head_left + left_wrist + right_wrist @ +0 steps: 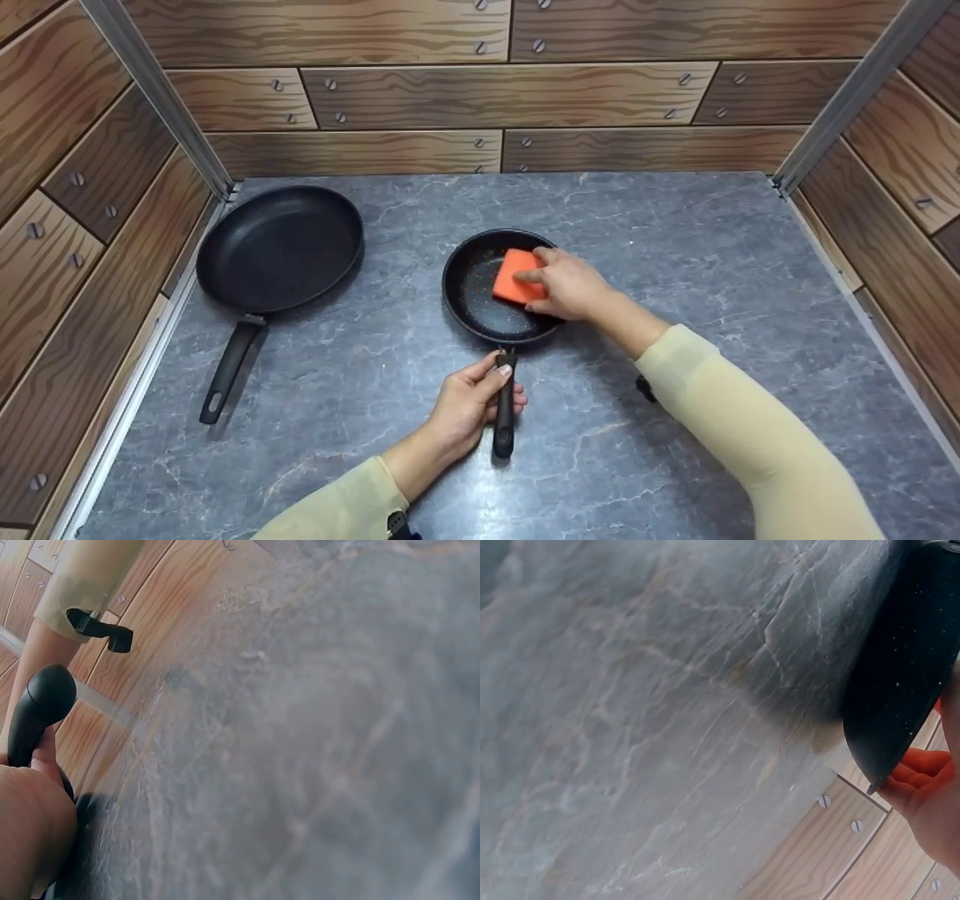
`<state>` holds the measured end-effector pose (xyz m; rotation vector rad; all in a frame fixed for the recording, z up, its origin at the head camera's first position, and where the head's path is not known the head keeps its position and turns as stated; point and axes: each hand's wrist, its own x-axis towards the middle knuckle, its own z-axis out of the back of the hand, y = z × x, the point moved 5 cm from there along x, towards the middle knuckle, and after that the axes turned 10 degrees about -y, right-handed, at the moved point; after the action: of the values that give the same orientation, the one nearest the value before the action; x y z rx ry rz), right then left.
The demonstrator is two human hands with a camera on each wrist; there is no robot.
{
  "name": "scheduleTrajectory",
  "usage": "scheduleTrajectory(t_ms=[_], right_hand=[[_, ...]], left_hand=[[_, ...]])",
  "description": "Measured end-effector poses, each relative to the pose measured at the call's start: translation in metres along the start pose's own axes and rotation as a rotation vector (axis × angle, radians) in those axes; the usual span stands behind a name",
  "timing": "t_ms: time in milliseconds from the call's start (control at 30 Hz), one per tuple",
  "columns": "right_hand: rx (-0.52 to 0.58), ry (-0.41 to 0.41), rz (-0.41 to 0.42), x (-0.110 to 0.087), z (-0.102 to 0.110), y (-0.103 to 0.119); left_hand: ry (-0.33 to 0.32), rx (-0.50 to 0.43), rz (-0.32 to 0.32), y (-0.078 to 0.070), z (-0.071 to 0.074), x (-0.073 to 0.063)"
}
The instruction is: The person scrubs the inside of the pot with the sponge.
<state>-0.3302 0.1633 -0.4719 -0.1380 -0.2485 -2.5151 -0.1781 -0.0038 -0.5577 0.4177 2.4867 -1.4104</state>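
In the head view a small black frying pan (469, 300) with a speckled inside sits mid-table, its handle (504, 431) toward the person. The left hand (466, 405) grips that handle, thumb on top and fingers beneath. Inside the pan, an orange sponge (517, 262) lies under the right hand (574, 285), which holds it with fingers spread over its top and edges. The left wrist view shows the handle's rounded end (51, 694) above the left hand (34, 825). From the right wrist, the pan's outer side (900, 667) hides most of the sponge beside the right hand (934, 802).
A larger black frying pan (277, 247) stands at the back left, its handle (229, 371) pointing toward the front. Wood-patterned panels (510, 94) wall the grey marbled table (675, 225) at the back and both sides, with metal posts (161, 97) in the corners.
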Motion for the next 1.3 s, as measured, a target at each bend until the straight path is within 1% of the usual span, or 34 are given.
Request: scheduleTrajectory(t_ms=[133,267,433,567,700,833,1067,1200,1300], right_hand=[[0.019,-0.001,0.005,-0.008,0.005,0.001],[0.056,-0.021,-0.007,-0.016,0.013,0.002],[0.088,-0.074,-0.023,-0.027,0.026,0.001],[0.087,-0.122,-0.025,-0.037,0.036,-0.004],[0.084,-0.163,-0.037,-0.049,0.045,-0.015],[0.085,-0.188,-0.066,-0.063,0.053,-0.03],[0.088,-0.231,-0.1,-0.09,0.062,-0.057],[0.087,-0.236,-0.12,-0.104,0.062,-0.069],[0.086,-0.216,-0.144,-0.112,0.061,-0.076]], left_hand=[[0.005,-0.001,-0.005,0.001,0.0,0.0],[0.002,-0.001,-0.011,0.001,0.0,0.001],[-0.008,0.003,-0.017,0.001,0.0,0.001],[-0.012,0.006,-0.017,0.001,0.0,0.001],[-0.012,0.006,-0.02,0.001,0.0,0.0],[-0.009,0.003,-0.018,-0.001,-0.001,0.0],[-0.008,0.012,-0.014,-0.001,-0.001,-0.001],[-0.007,0.011,-0.012,0.0,-0.001,0.0],[-0.006,0.009,-0.012,0.0,-0.001,0.0]])
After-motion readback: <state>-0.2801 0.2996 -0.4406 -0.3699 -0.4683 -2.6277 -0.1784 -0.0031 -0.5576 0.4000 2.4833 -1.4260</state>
